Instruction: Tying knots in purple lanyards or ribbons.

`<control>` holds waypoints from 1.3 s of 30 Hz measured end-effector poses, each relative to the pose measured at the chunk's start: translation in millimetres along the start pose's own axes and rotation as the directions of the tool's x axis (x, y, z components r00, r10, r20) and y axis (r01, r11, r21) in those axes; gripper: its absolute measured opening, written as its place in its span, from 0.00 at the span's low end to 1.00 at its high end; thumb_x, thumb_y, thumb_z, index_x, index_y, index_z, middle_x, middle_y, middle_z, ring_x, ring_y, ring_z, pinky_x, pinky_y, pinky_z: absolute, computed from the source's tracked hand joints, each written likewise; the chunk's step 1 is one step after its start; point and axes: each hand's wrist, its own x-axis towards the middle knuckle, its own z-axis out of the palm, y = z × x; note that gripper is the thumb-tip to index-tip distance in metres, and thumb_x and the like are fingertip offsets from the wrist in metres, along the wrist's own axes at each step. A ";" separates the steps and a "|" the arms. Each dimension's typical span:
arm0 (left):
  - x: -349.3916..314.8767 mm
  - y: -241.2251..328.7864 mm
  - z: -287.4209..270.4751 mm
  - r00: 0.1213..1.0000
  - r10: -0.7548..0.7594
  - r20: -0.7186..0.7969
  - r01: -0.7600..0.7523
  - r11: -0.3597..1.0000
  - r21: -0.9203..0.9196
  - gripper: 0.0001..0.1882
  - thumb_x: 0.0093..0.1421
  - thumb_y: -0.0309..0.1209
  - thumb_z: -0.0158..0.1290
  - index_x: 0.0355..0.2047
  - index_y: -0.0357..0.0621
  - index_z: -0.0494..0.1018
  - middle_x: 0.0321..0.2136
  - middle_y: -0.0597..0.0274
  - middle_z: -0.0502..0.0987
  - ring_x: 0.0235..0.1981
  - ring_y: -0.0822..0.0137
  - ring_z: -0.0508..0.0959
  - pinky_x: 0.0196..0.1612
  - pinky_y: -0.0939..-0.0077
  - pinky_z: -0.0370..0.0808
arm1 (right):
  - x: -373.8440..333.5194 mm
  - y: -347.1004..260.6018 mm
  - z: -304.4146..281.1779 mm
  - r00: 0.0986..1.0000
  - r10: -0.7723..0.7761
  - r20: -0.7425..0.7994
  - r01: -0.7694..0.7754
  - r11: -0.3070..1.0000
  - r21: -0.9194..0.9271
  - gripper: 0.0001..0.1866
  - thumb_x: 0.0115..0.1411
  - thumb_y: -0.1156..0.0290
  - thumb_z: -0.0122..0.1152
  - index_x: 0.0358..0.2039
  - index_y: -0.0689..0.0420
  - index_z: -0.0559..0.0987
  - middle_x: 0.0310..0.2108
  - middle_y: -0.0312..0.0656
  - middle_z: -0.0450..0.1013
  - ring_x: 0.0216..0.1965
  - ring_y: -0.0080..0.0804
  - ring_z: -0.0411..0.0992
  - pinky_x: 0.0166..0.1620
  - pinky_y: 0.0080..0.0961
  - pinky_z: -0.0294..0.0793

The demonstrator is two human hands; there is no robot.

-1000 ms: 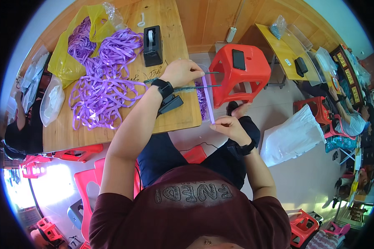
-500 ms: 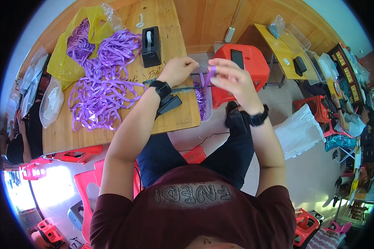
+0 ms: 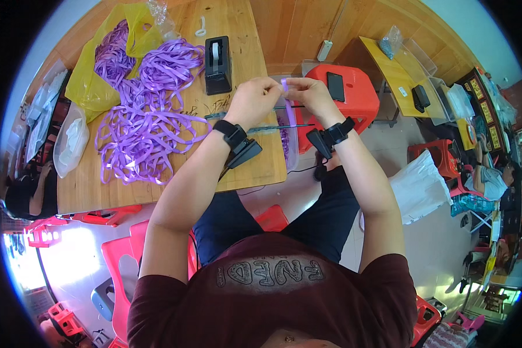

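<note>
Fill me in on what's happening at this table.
The person's left hand and right hand meet beyond the table's right edge, fingers pinching a purple ribbon strip near its upper end. Two thin dark rods stick out past that edge. Loose purple ribbon lies tangled on the wooden table, by a yellow plastic bag. A black tape dispenser stands nearby.

Both arms reach far, bent at the elbows, converging near mid-scene. Left hand (image 3: 254, 100) on the left: back up, fingers curled, pinch unclear. Right hand (image 3: 314, 100) on the right: bent left at the wrist, fingertips pinched. Fingertips meet or nearly so; contact unclear. Forearms well apart.
</note>
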 end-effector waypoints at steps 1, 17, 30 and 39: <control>-1.2 2.0 2.5 1.000 0.001 0.002 -0.001 1.000 -0.003 0.14 0.62 0.39 0.54 0.36 0.40 0.80 0.28 0.59 0.80 0.30 0.67 0.78 0.36 0.72 0.74 | -0.1 1.7 -2.2 1.000 0.029 0.001 -0.029 0.999 0.042 0.18 0.59 0.79 0.64 0.51 0.66 0.78 0.39 0.41 0.79 0.39 0.24 0.77 0.45 0.22 0.77; 4.2 -16.6 9.3 0.950 0.193 0.247 -0.238 0.956 0.170 0.10 0.56 0.34 0.59 0.35 0.43 0.83 0.32 0.54 0.82 0.36 0.57 0.81 0.42 0.66 0.77 | -35.5 56.8 -10.1 0.963 0.152 0.223 -0.220 0.921 0.321 0.27 0.61 0.72 0.60 0.62 0.60 0.68 0.45 0.39 0.76 0.45 0.25 0.73 0.51 0.25 0.73; -3.0 -8.9 8.7 0.970 0.202 0.138 -0.228 0.949 0.217 0.11 0.55 0.34 0.61 0.35 0.41 0.82 0.28 0.53 0.81 0.32 0.59 0.82 0.40 0.68 0.78 | -86.5 57.7 26.8 0.989 0.130 0.077 -0.148 0.936 0.320 0.08 0.63 0.69 0.64 0.37 0.62 0.82 0.28 0.35 0.78 0.27 0.19 0.74 0.35 0.16 0.75; -13.5 14.6 -2.4 0.642 -0.406 0.650 0.565 0.824 -0.044 0.16 0.69 0.40 0.46 0.34 0.38 0.73 0.21 0.59 0.77 0.10 0.74 0.72 0.10 0.80 0.67 | -99.8 45.7 37.6 0.994 0.051 -0.093 -0.018 0.946 0.323 0.09 0.59 0.70 0.69 0.30 0.63 0.82 0.22 0.35 0.75 0.22 0.18 0.70 0.27 0.15 0.68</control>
